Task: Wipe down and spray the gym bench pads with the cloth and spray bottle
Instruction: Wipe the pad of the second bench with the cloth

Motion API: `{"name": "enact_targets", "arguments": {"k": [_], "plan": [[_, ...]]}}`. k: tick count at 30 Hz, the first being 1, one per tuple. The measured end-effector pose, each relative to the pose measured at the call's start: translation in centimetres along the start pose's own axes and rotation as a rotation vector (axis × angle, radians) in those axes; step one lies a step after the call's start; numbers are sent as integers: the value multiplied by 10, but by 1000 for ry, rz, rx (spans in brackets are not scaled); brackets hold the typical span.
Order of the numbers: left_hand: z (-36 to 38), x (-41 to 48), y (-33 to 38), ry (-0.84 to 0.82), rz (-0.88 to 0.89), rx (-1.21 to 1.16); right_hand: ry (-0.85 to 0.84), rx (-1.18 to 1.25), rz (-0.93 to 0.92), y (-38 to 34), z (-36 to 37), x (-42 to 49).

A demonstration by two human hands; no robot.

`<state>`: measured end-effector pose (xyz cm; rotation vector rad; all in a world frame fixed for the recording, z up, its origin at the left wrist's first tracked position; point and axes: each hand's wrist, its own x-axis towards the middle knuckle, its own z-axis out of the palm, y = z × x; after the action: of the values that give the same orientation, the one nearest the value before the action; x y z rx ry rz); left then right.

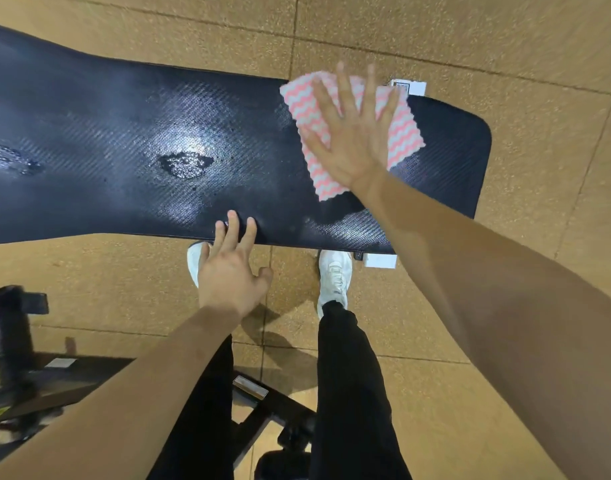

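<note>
A long black bench pad [106, 140] runs across the view, with wet foamy patches [186, 164] near its middle and left. A pink and white zigzag cloth [406, 133] lies flat on the pad's right end. My right hand [349, 133] presses down on the cloth with fingers spread flat. My left hand [233, 268] rests its fingertips on the pad's near edge, holding nothing. No spray bottle is in view.
Tan tiled floor [435, 36] surrounds the bench. My white shoes [335, 275] and black trousers stand right at the near edge. White bench feet [380, 260] stick out under the right end. Black gym equipment [16, 341] sits at the lower left.
</note>
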<state>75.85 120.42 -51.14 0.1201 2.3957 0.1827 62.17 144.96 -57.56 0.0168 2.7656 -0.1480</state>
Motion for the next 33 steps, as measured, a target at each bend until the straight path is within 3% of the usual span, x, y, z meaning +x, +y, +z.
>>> {"name": "enact_targets", "arguments": {"k": [7,14,18,26,33], "plan": [[-12,-1,-11,-53,53,-77,-55,-38,-109,-28,39,-88],[-34,-4,-49,108,-37,-191,-136,-15,-230,-62,56,-145],[-37,3,-80,111,-152,-157,-139,-75,-348,-59,43,-108],[-31,6,-108,38,-72,9,-29,-49,-134,-100,-4,39],[-21,7,-110,57,-49,-6,-23,-40,-96,-114,-6,48]]}}
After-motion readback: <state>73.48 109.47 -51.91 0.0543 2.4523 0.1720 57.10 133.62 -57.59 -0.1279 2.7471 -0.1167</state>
